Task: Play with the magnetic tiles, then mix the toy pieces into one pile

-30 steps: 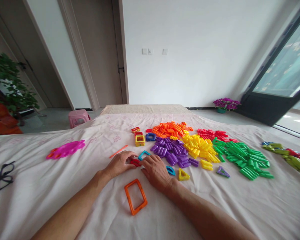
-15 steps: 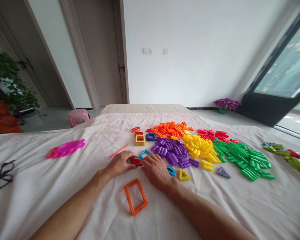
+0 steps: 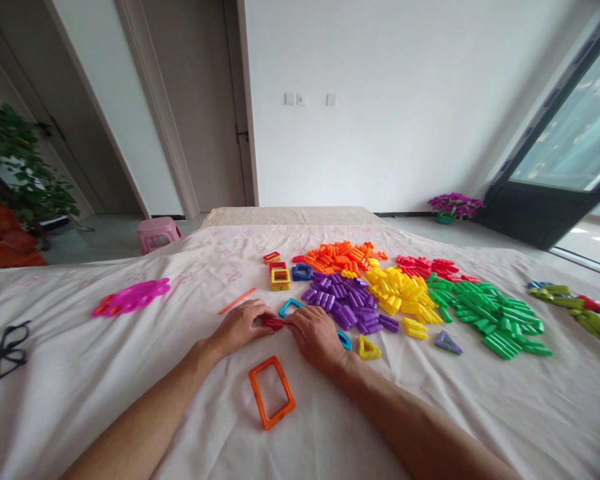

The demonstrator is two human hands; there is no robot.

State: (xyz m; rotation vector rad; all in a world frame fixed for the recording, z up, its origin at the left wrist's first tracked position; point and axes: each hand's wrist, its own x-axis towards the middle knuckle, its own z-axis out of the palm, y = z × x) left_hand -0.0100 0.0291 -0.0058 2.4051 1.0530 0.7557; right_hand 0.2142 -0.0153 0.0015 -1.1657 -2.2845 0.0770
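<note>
Between my two hands is a red magnetic tile (image 3: 273, 323), mostly covered by fingers, so its full shape is hidden. My left hand (image 3: 243, 325) is closed around its left side. The fingers of my right hand (image 3: 314, 333) are bent together and pinch its right end. Just beyond them lies a light-blue tile frame (image 3: 291, 307). A blue curved tile (image 3: 345, 341) shows beside my right wrist, with a yellow triangle tile (image 3: 369, 348) to its right. Nearer to me, an orange tile frame (image 3: 272, 393) lies flat on the cloth.
Stacked yellow tiles (image 3: 281, 280) and blue tiles (image 3: 301, 272) stand ahead. Heaps of purple (image 3: 343, 300), yellow (image 3: 403, 293), orange (image 3: 343, 257) and green pieces (image 3: 497, 317) spread rightward. At left lie a magenta plastic piece (image 3: 135, 297), glasses (image 3: 11, 350) and an orange stick (image 3: 237, 301).
My right hand's fingers have shifted slightly on the red magnetic tile, and a little more of it shows. My left hand keeps nearly the same place.
</note>
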